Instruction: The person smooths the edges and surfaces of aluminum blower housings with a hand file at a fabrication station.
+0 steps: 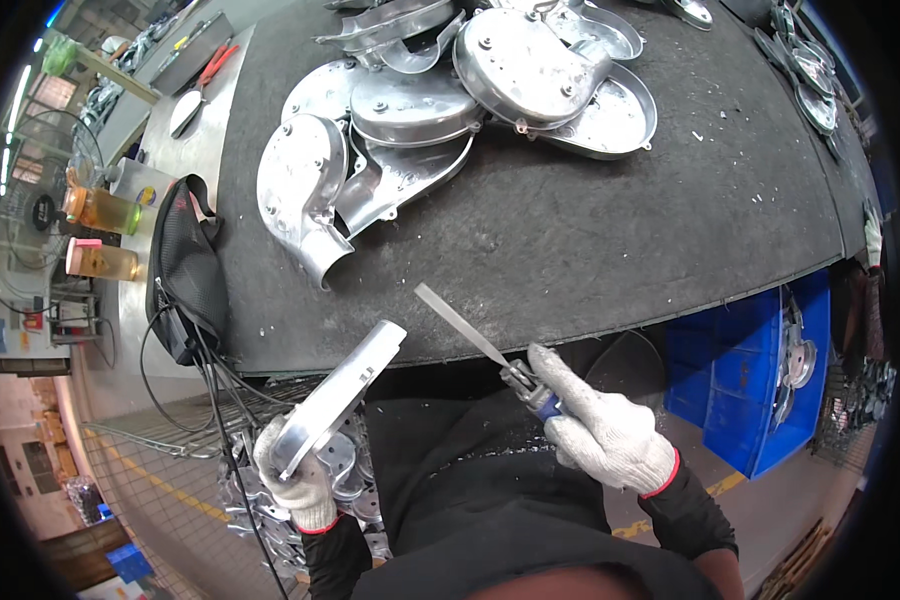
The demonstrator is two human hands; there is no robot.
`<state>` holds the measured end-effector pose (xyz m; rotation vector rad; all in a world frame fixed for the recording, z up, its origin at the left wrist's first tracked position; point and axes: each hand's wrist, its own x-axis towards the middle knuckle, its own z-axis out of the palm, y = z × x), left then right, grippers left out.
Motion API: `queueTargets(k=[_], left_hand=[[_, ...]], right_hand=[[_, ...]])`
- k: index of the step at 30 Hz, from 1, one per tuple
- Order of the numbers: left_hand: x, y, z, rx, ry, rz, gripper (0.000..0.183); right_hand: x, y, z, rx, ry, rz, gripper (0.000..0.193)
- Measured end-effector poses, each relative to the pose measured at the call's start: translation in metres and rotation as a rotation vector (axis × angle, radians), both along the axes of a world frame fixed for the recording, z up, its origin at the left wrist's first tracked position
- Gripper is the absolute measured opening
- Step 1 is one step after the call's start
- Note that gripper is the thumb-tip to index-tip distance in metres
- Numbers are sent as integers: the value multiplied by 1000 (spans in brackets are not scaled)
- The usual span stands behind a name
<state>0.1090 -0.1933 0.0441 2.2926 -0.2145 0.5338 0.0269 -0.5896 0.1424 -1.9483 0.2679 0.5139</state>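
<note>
In my gloved left hand (295, 477) is a silvery cast metal housing (342, 393), turned edge-on and tilted up toward the table's front edge. The fingers wrap around its lower end. My gloved right hand (610, 432) is closed around the blue handle of a file-like tool (460, 322). Its long flat metal blade points up and to the left, over the table edge and apart from the housing. Both gloves are white knit with red cuffs.
Several similar metal housings (410, 105) are piled on the dark-topped table (610, 235). A black mesh bag (188, 265) with cables stands at the left, near two drink bottles (105, 262). A blue crate (745, 370) is at right; a wire basket of parts (255, 500) is below left.
</note>
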Motion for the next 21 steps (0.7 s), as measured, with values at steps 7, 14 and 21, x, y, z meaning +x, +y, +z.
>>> queueTargets(k=[7,14,21], left_hand=[[-5,-5,-7,-82,-39,-19,38],[-7,-4,-8,-94,8,65,49],[-2,-8,1,-81,21,8,34]], right_hand=[[19,9,0,333,261,8,67],[28,15,7,279,292,53,66],[23,11,7,335,322,92,65]])
